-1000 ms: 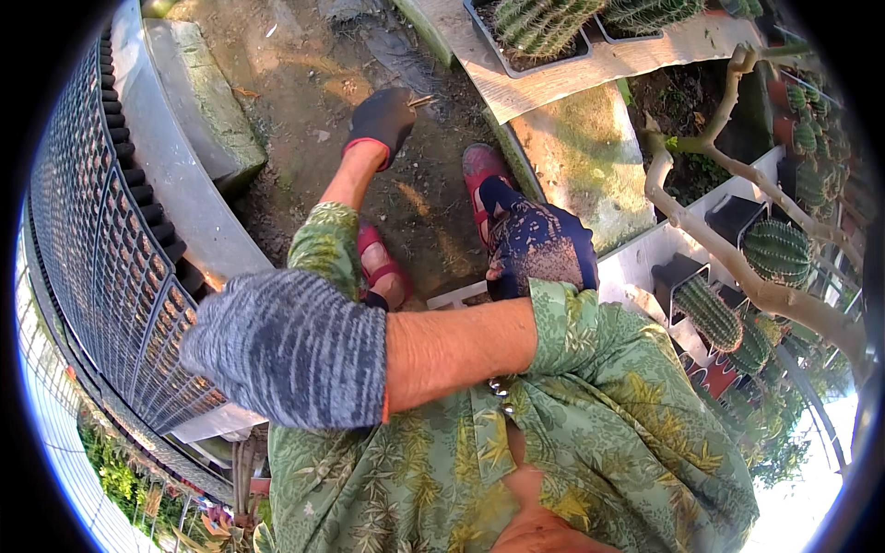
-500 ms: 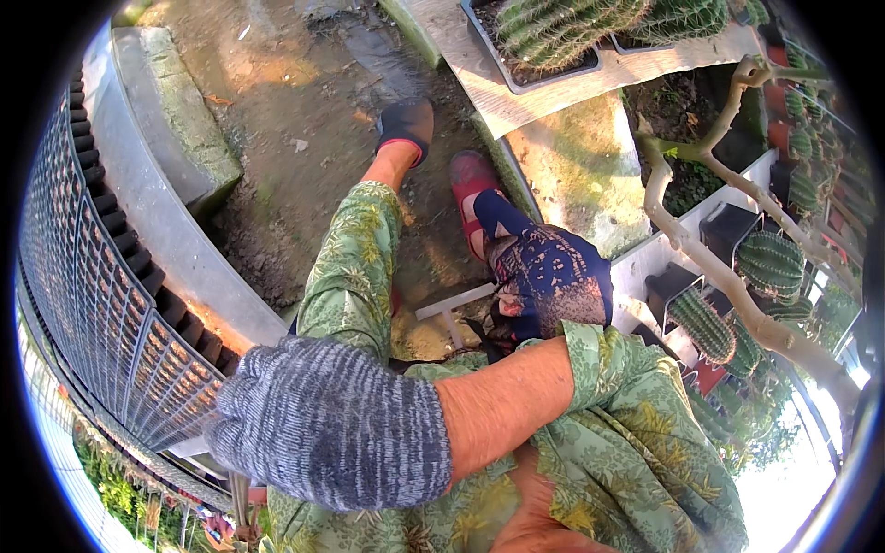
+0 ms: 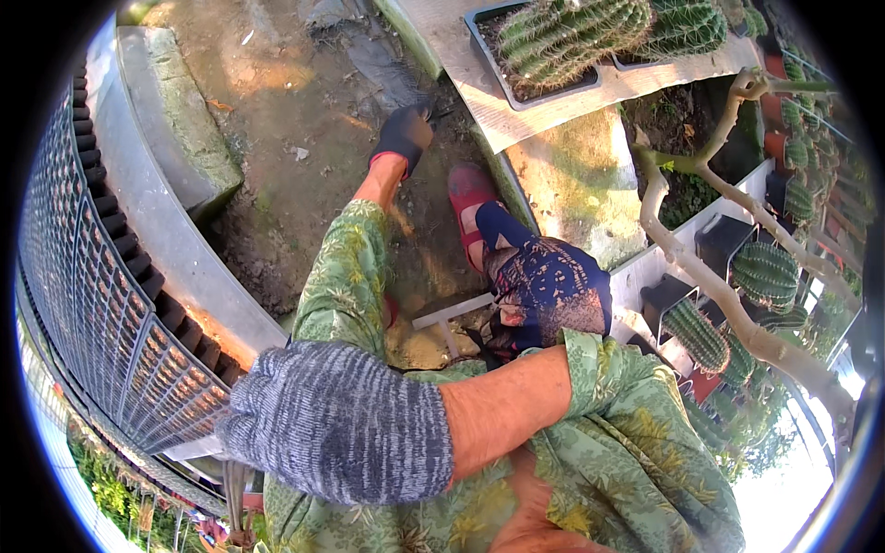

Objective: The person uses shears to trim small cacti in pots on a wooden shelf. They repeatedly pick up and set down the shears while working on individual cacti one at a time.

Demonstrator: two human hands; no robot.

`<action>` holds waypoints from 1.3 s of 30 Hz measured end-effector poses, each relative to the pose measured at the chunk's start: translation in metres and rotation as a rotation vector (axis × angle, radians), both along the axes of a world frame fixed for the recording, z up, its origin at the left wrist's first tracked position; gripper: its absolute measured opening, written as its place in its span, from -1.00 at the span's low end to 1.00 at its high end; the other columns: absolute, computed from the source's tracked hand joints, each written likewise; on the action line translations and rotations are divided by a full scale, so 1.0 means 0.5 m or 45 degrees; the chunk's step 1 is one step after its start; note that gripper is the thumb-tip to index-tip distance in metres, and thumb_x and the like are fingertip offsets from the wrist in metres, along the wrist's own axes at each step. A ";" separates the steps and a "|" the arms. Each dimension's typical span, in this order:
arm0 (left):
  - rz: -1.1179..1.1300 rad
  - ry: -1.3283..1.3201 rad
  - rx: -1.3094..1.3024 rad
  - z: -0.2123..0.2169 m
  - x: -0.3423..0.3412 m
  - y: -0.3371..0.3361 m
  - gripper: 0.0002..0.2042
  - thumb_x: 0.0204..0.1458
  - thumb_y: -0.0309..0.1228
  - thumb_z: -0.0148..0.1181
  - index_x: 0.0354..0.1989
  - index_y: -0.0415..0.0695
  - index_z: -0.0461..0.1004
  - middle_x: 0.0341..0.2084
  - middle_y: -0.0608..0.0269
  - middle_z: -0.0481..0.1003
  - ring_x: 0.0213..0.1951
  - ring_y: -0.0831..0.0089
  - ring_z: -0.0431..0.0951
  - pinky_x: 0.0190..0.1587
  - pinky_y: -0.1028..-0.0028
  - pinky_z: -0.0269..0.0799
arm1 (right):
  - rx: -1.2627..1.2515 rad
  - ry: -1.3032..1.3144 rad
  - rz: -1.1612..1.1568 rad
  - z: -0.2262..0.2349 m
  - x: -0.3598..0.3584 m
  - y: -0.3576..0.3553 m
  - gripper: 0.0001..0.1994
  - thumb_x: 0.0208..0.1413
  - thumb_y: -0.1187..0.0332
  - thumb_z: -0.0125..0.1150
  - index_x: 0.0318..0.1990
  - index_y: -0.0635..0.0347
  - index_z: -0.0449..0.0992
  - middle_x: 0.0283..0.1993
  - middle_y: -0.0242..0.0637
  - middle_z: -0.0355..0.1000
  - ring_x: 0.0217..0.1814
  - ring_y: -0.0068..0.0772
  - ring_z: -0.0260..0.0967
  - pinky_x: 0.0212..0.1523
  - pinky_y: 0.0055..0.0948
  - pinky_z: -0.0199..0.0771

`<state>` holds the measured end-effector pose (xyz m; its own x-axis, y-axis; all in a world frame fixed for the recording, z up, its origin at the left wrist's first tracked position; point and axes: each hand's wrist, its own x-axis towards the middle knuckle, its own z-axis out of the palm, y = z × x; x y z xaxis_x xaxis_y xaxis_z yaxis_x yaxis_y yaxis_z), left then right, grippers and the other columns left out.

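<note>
Head view: left hand (image 3: pixel 403 138), in a dark glove, is held out over the earth path (image 3: pixel 295 198), just left of the red shoe (image 3: pixel 466 180); a slender dark piece (image 3: pixel 442 115) is seen at the far right side of the glove, against the ground; whether it is gripped, or only lies behind, cannot be told (blur there), nor can the curl of the fingers

Right hand (image 3: pixel 336 424), in a grey knit glove, is carried across the front of the green patterned shirt (image 3: pixel 636 424); only the back of the glove is shown, so closed or spread cannot be told; black mesh panel (image 3: pixel 92 267) is nearest on the left, contact not made out

Handling, as judged: slender piece is taken to be light and rather stiff, best held at the end nearest the glove; a knit or coated glove should keep it from slipping; potted cactus (image 3: pixel 572 39) is reckoned heavy and spiny, to be held by the pot rim (image 3: pixel 560 93) only

Edges: board (image 3: pixel 489 111) and concrete curb (image 3: pixel 512 184) bound the left hand on its right; grey block (image 3: pixel 184 120) and metal strip (image 3: pixel 171 207) stand well to its left; most room is judged to lie along the path, while swings rightward are limited by the bent branch (image 3: pixel 784 350)
</note>
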<state>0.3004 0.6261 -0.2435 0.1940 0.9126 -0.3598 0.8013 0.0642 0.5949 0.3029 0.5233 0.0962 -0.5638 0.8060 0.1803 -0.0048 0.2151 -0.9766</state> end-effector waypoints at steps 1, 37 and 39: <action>-0.019 0.057 -0.044 -0.002 -0.009 -0.007 -0.74 -0.14 -0.28 0.04 -0.30 -0.11 0.48 -0.36 -0.04 0.46 -0.25 0.01 0.46 -0.21 0.21 0.37 | -0.017 0.012 -0.003 -0.001 -0.002 0.001 -0.86 -0.09 0.37 0.03 -0.36 0.14 0.48 -0.43 -0.20 0.42 -0.38 -0.24 0.40 -0.37 -0.32 0.38; 0.529 -1.144 0.062 0.377 0.072 0.144 -0.76 -0.07 -0.48 0.15 -0.18 -0.23 0.48 -0.52 0.37 0.48 -0.52 0.70 0.36 -0.47 0.61 0.32 | -0.095 0.238 -0.315 -0.027 -0.047 0.058 -0.86 -0.04 0.33 0.00 -0.44 0.16 0.46 -0.51 -0.13 0.41 -0.47 -0.19 0.41 -0.44 -0.26 0.37; 0.460 -1.070 0.210 0.377 0.073 0.135 -0.78 -0.07 -0.50 0.15 -0.21 -0.24 0.48 -0.52 0.36 0.48 -0.51 0.69 0.36 -0.46 0.60 0.32 | -0.031 0.147 -0.262 -0.029 -0.048 0.056 -0.85 -0.03 0.33 -0.02 -0.43 0.15 0.46 -0.50 -0.14 0.41 -0.47 -0.17 0.41 -0.44 -0.27 0.37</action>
